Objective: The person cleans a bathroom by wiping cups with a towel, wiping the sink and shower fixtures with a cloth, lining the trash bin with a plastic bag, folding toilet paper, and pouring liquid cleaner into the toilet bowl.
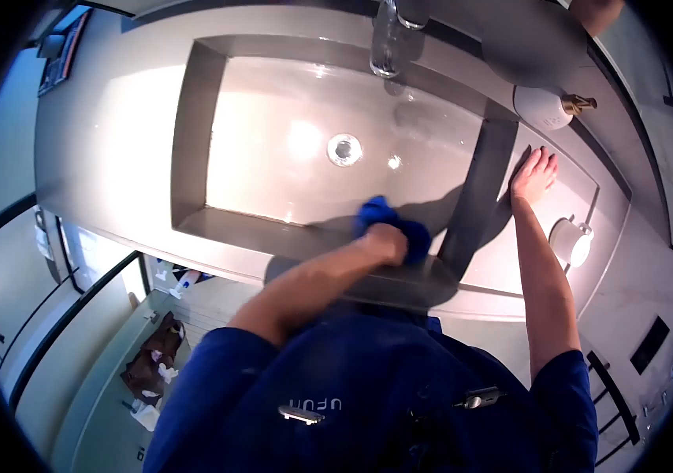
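My left hand (384, 243) is inside the rectangular sink (187, 134), near its front wall. It is closed around a bunched blue cloth (379, 213), which bulges out on both sides of the fingers. My right hand (536, 175) lies flat on the counter (502, 268) to the right of the sink, fingers stretched forward and nothing in it. Just beyond those fingertips stands a white soap dispenser (543, 107) with a gold pump. Closer to my right forearm is a small white round item (571, 241) whose kind I cannot make out.
A chrome faucet (384, 47) rises behind the sink, and a round metal drain (344, 150) sits in its floor. At lower left, a brown cloth-like item (154, 355) and white pieces lie on a pale green surface. A dark rack (614, 394) stands at lower right.
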Motion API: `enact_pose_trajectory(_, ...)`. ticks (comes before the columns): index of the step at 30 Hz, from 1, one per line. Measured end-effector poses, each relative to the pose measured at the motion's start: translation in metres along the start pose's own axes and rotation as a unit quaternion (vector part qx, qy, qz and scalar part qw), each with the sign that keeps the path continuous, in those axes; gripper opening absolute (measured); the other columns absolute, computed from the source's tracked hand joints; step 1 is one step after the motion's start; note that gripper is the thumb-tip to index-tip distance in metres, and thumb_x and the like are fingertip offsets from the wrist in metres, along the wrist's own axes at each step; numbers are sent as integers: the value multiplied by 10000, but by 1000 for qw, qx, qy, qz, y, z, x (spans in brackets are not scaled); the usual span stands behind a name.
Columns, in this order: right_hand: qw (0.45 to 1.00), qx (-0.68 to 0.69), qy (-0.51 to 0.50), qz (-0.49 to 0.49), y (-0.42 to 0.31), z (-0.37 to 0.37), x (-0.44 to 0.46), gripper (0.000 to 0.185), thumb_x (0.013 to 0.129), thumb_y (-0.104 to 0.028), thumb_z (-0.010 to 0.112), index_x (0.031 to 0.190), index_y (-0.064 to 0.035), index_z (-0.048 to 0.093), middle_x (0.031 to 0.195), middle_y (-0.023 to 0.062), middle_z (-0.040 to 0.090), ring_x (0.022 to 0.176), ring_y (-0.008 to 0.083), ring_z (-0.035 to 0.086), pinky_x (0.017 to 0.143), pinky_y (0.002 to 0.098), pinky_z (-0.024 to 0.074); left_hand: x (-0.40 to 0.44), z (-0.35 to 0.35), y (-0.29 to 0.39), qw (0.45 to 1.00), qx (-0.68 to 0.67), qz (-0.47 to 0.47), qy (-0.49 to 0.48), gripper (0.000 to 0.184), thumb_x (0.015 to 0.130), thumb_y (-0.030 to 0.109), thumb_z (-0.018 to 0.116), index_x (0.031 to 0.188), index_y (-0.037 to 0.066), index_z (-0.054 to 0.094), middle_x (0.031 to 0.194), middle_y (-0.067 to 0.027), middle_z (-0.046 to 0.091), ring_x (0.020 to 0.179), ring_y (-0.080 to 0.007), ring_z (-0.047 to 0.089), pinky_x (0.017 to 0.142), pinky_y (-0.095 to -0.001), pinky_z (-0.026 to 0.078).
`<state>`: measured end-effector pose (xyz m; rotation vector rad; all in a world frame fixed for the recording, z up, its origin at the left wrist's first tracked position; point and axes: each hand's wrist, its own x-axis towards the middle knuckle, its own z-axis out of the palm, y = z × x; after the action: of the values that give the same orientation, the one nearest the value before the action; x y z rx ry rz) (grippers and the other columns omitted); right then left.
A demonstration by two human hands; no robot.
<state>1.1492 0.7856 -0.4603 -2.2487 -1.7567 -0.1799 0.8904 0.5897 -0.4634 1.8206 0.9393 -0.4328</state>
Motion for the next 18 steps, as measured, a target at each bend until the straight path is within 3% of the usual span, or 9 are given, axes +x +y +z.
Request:
enact_pose_trajectory(2,1000,-5,5,-3,1,1,-2,495,945,-440,263,1296,-136,433,1409,129,314,1311,303,245,1070,461,165,-43,-27,-44,994,-39,-64,-77,264,706,188,515,861,85,701,915,-128,664,863,-278,631,752,-377,493)
enact_pose_trajectory(5,1000,-5,19,-16,-1,0,0,482,948,-429,267,1289,-138,444,1405,125,324,1308,298,250,1068,456,163,-122,-65,-99,941,-278,-171,94,264,737,165,499,859,11,676,923,-186,645,851,-287,618,768,-375,467)
enact_pose_trajectory(6,1000,-5,22,-19,-2,-1,-1,477,949,-425,269,1287,-139,447,1403,124,327,1307,296,251,1068,454,161,-133,-43,-165,937,-264,-154,170,156,704,121,519,726,3,618,643,-79,579,615,-131,537,556,-329,443)
enact_pose_trajectory(8,1000,-14,16,-12,-8,-7,-1,472,950,-420,274,1283,-136,452,1400,127,332,1306,293,251,1068,449,154,-170,-78,-191,757,-396,-301,424,153,732,74,465,747,17,606,622,-11,538,568,-111,480,514,-275,387)
enact_pose_trajectory(9,1000,-22,9,-14,-9,-10,-1,470,951,-417,276,1281,-135,454,1398,129,334,1305,292,251,1068,447,150,-162,-94,-186,596,-506,-197,591,205,740,62,443,861,9,600,728,-19,580,605,-119,491,547,-274,400)
enact_pose_trajectory(12,999,-22,14,-22,-7,-10,-2,468,948,-416,290,1276,-126,456,1394,140,337,1304,289,250,1069,442,142,-81,-72,-278,654,105,-413,626,222,702,95,500,883,17,601,816,-117,595,716,-290,575,671,-419,467)
enact_pose_trajectory(13,999,-20,14,-21,-7,-10,-2,468,948,-418,292,1275,-126,457,1394,138,337,1304,288,250,1069,441,142,-32,-90,-220,606,68,-494,620,186,645,126,562,807,49,610,848,-155,601,800,-334,567,685,-452,453)
enact_pose_trajectory(16,1000,-18,14,-16,-8,-10,1,464,946,-419,302,1270,-127,462,1394,135,338,1303,286,251,1068,439,144,85,-109,-113,717,69,-199,664,114,673,151,568,764,93,604,836,-92,566,784,-285,553,580,-408,390)
enact_pose_trajectory(18,1000,-17,10,-14,-10,-14,-3,457,944,-416,314,1263,-129,470,1393,134,340,1299,287,259,1065,439,149,123,-124,-34,822,64,-182,536,367,634,126,583,998,143,634,883,-78,582,873,-259,529,707,-425,353)
